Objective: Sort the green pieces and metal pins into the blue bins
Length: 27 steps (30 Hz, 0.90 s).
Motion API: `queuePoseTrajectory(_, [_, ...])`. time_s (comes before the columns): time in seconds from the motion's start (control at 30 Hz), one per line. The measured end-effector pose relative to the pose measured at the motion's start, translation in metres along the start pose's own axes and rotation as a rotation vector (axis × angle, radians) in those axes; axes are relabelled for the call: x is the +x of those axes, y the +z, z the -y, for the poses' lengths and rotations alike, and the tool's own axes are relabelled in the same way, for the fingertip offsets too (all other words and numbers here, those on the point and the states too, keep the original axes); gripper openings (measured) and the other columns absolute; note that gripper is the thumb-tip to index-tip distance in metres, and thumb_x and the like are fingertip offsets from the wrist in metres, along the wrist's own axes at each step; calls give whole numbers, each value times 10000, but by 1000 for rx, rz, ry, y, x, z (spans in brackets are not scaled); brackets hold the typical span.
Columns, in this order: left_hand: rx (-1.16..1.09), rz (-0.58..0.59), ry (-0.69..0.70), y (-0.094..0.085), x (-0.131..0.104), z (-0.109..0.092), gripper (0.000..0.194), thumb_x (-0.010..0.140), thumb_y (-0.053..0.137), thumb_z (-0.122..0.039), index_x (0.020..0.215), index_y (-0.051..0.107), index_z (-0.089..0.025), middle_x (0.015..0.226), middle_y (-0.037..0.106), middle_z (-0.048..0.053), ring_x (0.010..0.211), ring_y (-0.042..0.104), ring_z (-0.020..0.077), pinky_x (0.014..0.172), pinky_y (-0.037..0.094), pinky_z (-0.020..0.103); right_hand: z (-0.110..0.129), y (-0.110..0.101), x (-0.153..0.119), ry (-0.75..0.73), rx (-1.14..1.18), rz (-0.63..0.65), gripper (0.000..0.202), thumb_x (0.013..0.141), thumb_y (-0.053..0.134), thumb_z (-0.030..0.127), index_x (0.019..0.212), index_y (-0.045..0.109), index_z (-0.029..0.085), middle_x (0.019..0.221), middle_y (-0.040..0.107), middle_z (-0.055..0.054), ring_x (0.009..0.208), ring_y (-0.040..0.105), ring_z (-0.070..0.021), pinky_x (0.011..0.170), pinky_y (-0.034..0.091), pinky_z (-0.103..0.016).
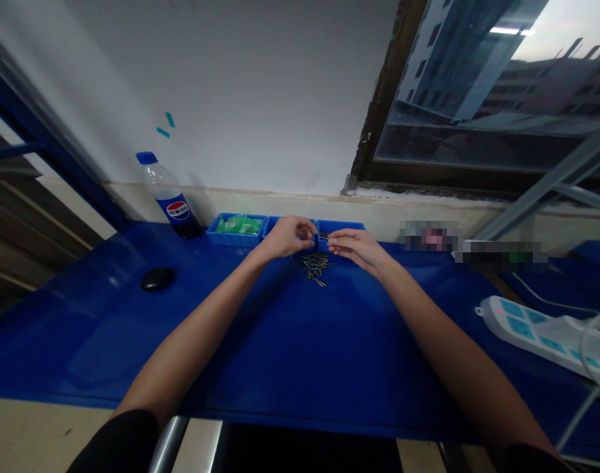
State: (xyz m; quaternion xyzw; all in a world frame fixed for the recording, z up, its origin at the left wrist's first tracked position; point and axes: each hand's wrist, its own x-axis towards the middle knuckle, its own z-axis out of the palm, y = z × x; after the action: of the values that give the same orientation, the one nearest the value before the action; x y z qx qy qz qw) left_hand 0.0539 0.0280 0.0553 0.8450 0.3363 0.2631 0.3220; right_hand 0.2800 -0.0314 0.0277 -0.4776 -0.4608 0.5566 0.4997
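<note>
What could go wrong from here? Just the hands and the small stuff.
1. The pins at the right hand's fingertips are thin; they might slip and drop.
2. The pile of pins lies loose on the table, close to the left hand; a brush could scatter it.
3. The blue bins stand side by side, so a dropped pin could land in the wrong one.

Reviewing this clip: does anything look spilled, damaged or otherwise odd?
The brown window frame has a ragged, chipped-looking edge, suggesting wear. Thin, dark, brassy-looking metal pins lie in a loose heap on the glossy blue tabletop, outside the rectangular blue bins; that could be deliberate.
</note>
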Motion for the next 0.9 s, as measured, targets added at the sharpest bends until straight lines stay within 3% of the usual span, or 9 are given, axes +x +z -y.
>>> queuePoseTrajectory(0.13, [508,209,-70,3,-6,11,355,714,721,-88,1054,776,-170,979,770,109,919,714,231,845,536,301,-4,-6,6,-62,-23,-208,218,695,861,222,887,765,183,845,792,-71,851,754,-188,865,583,-310])
queuePoseTrajectory(0.23, [684,292,-126,9,-11,14,472,687,689,-13,1126,762,-171,1053,754,143,988,709,261,863,526,314,-3,-9,7,-90,-6,-263,254,705,846,210,942,757,190,955,801,-81,962,755,-204,931,573,-320])
queuePoseTrajectory(0.37, [704,289,-143,13,-12,9,413,695,658,10,1065,762,-144,1027,745,162,977,712,275,851,522,322,1,-7,6,-88,-29,-244,220,729,830,223,933,749,205,987,803,-86,1002,753,-224,942,577,-342])
queuePoseTrajectory(0.67, [658,296,-160,14,-12,1,257,716,612,-14,872,773,-138,833,734,142,851,716,282,796,515,348,3,0,5,-21,-17,-221,97,780,750,159,862,760,210,912,808,-63,842,754,-166,803,576,-274])
queuePoseTrajectory(0.9, [669,269,-59,12,-11,3,390,743,678,-86,1117,743,-170,1067,735,145,1002,693,287,869,510,347,5,0,3,-16,-30,-205,94,754,784,197,844,760,213,895,807,-65,798,738,-165,733,573,-261])
